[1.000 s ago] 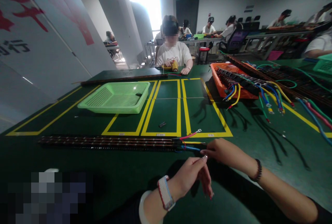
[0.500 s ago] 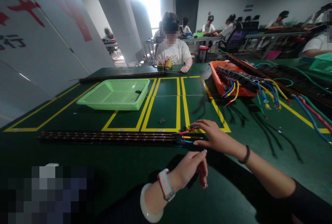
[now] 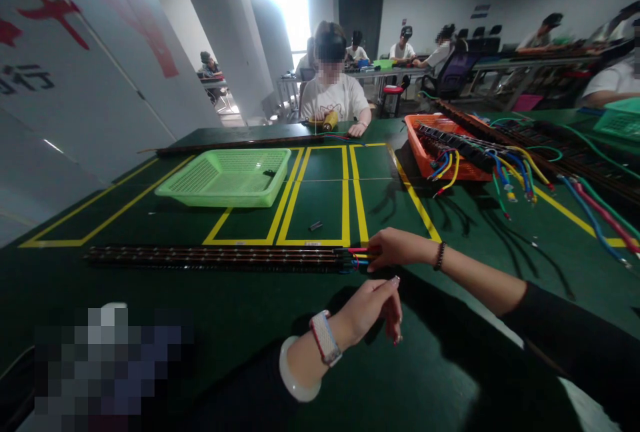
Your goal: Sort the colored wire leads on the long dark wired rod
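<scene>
Head view, and from where I stand the right hand (image 3: 395,249) is bent over the red, yellow and blue insulated wires (image 3: 360,257) at one end of a long, thin, dark-brown bundle of strips (image 3: 220,255); thumb and forefinger lie either side of them, though I can't tell whether they are clamped. Near it, the left hand (image 3: 373,302) hangs over the surface, loosely curled, thumb apart from the fingers, holding nothing. The bundle lies flat along the near part of the surface, crosswise to the person. I'd expect it to be stiff but apt to flex over such a length, with some weight and a rather slippery face; the wires look soft and springy, and their roots the fragile spot, so I'd hold the body at two spread places and never lift by the wires. Beneath it all is a smooth dark-green surface (image 3: 320,195) ruled with yellow tape (image 3: 345,199), bearing a small dark piece (image 3: 315,226), a pale-green perforated plastic basket (image 3: 220,202) and an orange plastic basket (image 3: 415,145) heaped with wired dark strips (image 3: 455,142). Across sits a white-shirted co-worker (image 3: 330,95) with a yellow tool (image 3: 331,120); behind, others work at benches, near a dark door (image 3: 360,19).
</scene>
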